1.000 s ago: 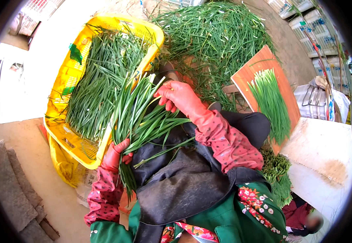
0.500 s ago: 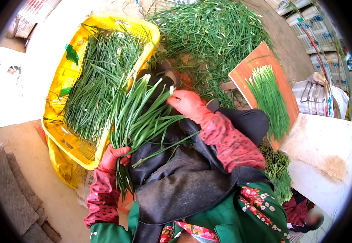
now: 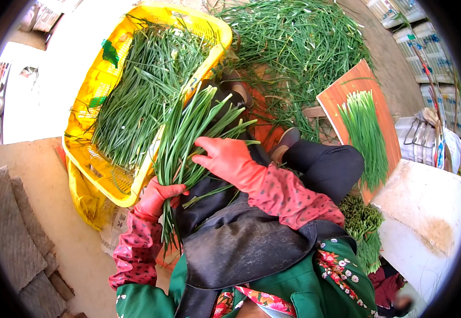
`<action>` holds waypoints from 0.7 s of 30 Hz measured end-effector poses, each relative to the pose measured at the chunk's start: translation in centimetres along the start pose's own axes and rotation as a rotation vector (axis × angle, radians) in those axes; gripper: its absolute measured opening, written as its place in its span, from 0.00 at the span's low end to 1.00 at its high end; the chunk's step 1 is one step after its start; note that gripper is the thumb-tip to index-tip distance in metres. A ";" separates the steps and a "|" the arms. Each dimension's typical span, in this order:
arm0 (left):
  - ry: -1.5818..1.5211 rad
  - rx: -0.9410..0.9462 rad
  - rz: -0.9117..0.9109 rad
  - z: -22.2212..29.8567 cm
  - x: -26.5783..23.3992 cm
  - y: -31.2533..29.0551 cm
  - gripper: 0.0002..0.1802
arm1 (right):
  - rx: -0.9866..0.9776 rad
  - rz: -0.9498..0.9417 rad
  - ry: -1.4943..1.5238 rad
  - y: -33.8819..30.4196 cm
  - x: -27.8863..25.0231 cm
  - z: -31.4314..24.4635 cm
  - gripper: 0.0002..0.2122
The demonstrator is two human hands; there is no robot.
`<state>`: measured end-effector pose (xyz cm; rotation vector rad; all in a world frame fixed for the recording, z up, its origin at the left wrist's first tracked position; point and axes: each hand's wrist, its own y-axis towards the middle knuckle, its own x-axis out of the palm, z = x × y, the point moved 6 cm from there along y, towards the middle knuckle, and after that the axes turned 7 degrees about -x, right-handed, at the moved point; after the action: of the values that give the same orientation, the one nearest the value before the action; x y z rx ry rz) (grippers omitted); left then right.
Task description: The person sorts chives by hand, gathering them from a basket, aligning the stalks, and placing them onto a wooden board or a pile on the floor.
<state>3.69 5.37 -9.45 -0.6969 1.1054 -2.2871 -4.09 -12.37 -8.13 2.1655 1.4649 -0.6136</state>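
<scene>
My left hand (image 3: pixel 159 199), in a red rubber glove, is closed round the lower part of a loose bunch of garlic chives (image 3: pixel 180 143). The pale cut ends fan out upward and to the right, and the leaf tips hang below the fist. Over the bunch's right side lies my right hand (image 3: pixel 226 159), also gloved, with its thumb and fingers apart and touching the stalks. Left of the bunch stands a yellow plastic crate (image 3: pixel 77 127) full of more chives (image 3: pixel 140 95).
A large heap of loose greens (image 3: pixel 299 42) covers the floor ahead. On the right, a brown board (image 3: pixel 334 98) bears an evenly laid row of chives (image 3: pixel 365 138). Bundled greens (image 3: pixel 363 228) stand below it. White crates (image 3: pixel 424 53) are stacked far right; grey matting (image 3: pixel 10 217) lies at left.
My right hand has come down and left from the stalk ends onto the bunch, its fingers now spread. My left hand still grips the chives. The whole view has shifted slightly.
</scene>
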 end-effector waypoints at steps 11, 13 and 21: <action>0.003 0.009 -0.040 -0.7 -0.8 -0.2 0.14 | 0.338 -0.818 1.148 -5.4 -7.7 -7.5 0.06; 0.004 -0.012 -0.046 -1.1 -0.9 0.0 0.15 | 0.145 -0.219 1.405 -4.7 -11.9 -4.7 0.04; 0.103 -0.039 0.007 -0.5 -0.4 0.0 0.18 | -0.157 0.007 -0.105 4.1 -6.0 5.3 0.16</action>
<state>3.68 5.93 -9.82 -0.5948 1.2008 -2.3230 -2.91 -21.30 -8.35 1.9873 1.4004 -0.5803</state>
